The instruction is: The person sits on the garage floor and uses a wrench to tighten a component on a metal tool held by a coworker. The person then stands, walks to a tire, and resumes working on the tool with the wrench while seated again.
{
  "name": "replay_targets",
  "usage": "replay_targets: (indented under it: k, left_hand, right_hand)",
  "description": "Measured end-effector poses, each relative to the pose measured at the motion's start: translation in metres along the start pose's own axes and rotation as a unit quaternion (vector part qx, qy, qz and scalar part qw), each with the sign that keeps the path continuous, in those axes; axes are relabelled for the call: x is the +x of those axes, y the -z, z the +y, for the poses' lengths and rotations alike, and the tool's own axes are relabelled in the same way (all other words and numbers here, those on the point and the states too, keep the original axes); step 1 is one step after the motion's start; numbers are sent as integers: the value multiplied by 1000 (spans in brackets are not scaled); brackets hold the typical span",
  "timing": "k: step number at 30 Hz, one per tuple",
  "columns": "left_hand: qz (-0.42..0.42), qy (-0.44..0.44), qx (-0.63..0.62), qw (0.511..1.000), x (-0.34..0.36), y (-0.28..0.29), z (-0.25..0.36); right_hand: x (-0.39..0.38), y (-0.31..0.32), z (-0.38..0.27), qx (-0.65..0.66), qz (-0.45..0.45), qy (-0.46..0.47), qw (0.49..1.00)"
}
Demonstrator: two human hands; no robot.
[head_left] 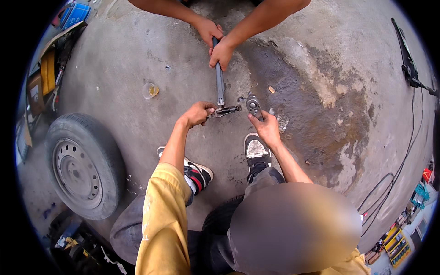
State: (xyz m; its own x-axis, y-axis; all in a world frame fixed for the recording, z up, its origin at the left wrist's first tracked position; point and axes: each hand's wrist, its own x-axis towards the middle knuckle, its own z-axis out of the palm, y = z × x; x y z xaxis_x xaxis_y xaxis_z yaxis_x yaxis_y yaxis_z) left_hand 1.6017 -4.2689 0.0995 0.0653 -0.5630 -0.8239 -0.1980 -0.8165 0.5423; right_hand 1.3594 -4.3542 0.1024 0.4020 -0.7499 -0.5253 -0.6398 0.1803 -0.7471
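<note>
My left hand [200, 114] is closed on a metal fitting with a dark threaded bolt [228, 110], held sideways low over the concrete. My right hand [266, 129] grips a ratchet wrench [255, 107], its round head pointing up, just right of the bolt's tip with a small gap. Across from me a co-worker's two hands [222, 52] hold a long grey metal bar [219, 86] upright in the picture; its lower end meets or lies close above the fitting in my left hand, I cannot tell which.
A wheel with tyre [112, 165] lies at left; clutter and yellow items [48, 71] sit beyond it. A plastic cup [150, 90], a wood chip [271, 90] and a wet stain are on the concrete [119, 50]. A black stand [408, 68] and cables [392, 183] are at right. My shoes [255, 149] are below my hands.
</note>
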Motion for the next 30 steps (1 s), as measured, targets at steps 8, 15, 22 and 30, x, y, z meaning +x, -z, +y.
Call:
replay_targets:
  k: [8, 15, 22, 30]
  left_hand:
    - [-71, 23, 29, 997, 27, 21, -1]
    - [-115, 79, -64, 988, 24, 25, -9]
    - [-28, 71, -80, 994, 23, 7, -7]
    - [-17, 53, -214, 975, 18, -11, -9]
  right_hand:
    - [40, -35, 0, -28, -36, -19, 999]
    - [36, -42, -3, 85, -71, -96, 989]
    - [43, -46, 6, 142, -70, -118, 980]
    - [45, -38, 0, 216, -61, -149, 963]
